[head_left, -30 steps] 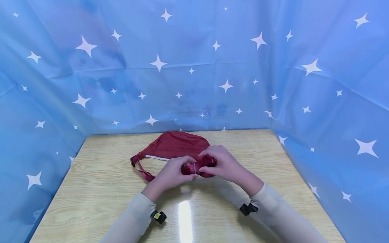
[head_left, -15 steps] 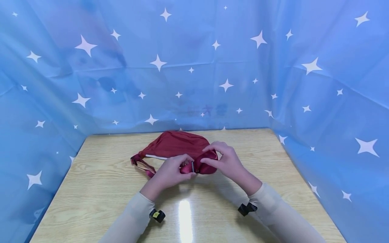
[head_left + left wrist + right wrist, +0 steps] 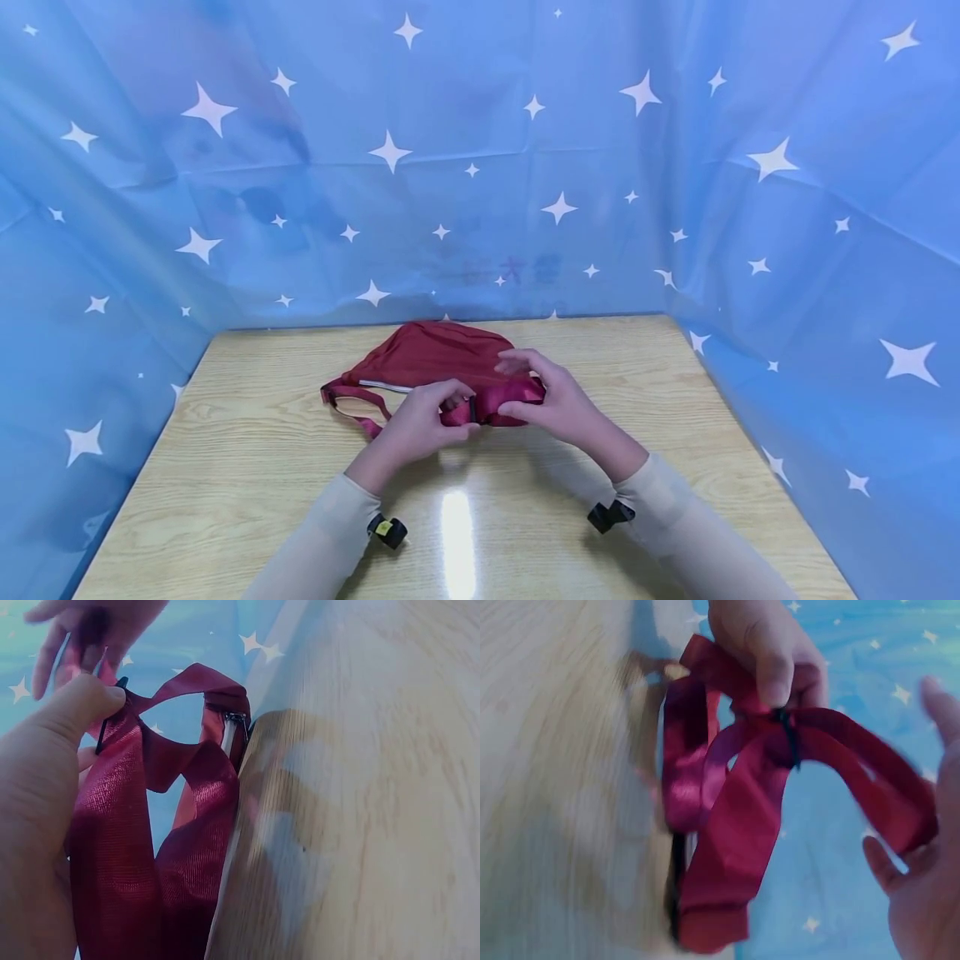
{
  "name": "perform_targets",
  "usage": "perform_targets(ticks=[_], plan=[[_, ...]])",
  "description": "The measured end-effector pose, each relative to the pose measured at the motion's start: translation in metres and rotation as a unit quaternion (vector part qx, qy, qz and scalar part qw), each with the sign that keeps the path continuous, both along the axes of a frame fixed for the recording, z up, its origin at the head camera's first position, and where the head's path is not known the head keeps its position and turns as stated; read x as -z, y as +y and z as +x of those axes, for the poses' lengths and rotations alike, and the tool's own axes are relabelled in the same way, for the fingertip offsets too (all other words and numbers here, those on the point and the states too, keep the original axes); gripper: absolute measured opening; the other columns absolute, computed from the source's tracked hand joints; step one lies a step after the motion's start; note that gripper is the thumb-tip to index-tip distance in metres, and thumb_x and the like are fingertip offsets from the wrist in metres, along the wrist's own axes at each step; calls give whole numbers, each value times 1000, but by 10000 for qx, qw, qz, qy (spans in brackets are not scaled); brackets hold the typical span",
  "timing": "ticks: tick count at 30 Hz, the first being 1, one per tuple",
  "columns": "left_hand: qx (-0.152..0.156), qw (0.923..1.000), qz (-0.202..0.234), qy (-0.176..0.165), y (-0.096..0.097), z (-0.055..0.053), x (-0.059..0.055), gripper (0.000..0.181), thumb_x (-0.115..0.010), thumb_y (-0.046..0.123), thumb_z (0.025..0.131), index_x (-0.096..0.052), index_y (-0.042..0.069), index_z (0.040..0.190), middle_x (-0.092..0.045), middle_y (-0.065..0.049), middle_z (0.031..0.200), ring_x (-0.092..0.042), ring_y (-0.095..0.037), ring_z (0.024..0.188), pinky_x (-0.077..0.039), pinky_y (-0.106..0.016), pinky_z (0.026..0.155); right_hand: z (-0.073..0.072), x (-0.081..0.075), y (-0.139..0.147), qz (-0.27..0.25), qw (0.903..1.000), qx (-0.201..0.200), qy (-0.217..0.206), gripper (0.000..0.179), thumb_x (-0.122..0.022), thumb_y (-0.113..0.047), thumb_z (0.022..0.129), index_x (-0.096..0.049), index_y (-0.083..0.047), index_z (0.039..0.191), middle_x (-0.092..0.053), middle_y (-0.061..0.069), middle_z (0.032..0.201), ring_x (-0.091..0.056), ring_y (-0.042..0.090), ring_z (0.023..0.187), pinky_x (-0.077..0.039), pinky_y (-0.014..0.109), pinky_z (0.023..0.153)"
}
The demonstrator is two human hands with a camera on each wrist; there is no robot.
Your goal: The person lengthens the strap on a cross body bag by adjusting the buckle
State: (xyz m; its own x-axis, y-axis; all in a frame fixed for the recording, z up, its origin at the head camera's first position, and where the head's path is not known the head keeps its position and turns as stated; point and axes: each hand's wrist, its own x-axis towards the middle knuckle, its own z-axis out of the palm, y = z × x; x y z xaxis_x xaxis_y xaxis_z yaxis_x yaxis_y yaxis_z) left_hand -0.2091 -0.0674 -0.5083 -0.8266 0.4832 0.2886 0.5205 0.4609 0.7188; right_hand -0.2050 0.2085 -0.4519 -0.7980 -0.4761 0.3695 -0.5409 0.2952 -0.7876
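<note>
A dark red waist bag (image 3: pixel 435 354) lies on the table with its strap drawn toward the front. My left hand (image 3: pixel 416 425) pinches the webbing strap (image 3: pixel 116 847) beside a thin black slider (image 3: pixel 787 735), thumb on top. From that slider a strap loop (image 3: pixel 885 787) runs across to my right hand (image 3: pixel 558 400). The right thumb and index finger stand apart, with the loop against the hand between them. In the left wrist view the right hand's fingers look spread. Its palm side is partly hidden.
A wooden table (image 3: pixel 247 483) carries the bag near its back edge. The bag's side strap and black buckle (image 3: pixel 327 393) lie to the left. A blue curtain with white stars (image 3: pixel 480 167) hangs behind and at both sides.
The right fingers have parted from the strap, and the loop beyond the slider has widened and shifted right. The left hand keeps its pinch and has moved slightly left.
</note>
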Motion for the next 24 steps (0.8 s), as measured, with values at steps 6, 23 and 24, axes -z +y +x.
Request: perform_targets(ticks=[6,23,24], plan=[[-36,9999,67,-66,-1,-1,1,40,-95,23,89,-74,20,123,-71,12,101,-67,-7,93,-60,-35,84,-1,17,28,-230,9995,133,190,47,-69,-7,108,-57,-5,153,-71,10,138,-62,39,127,-47,52,111],[-162,9996,1,-214,-3,-2,1,39,-94,28,92,-74,20,125,-69,12,99,-66,-9,93,-59,-33,84,2,68,60,450,9979,443,125,31,-72,7,98,-74,-16,119,-73,-2,118,-67,27,112,-56,51,99],[-168,9996,3,-233,-3,-2,1,39,-94,28,92,-74,21,125,-69,12,100,-66,-9,93,-59,-33,83,2,70,58,467,9979,403,189,29,-74,6,98,-74,-14,117,-73,-1,118,-67,27,110,-56,51,97]])
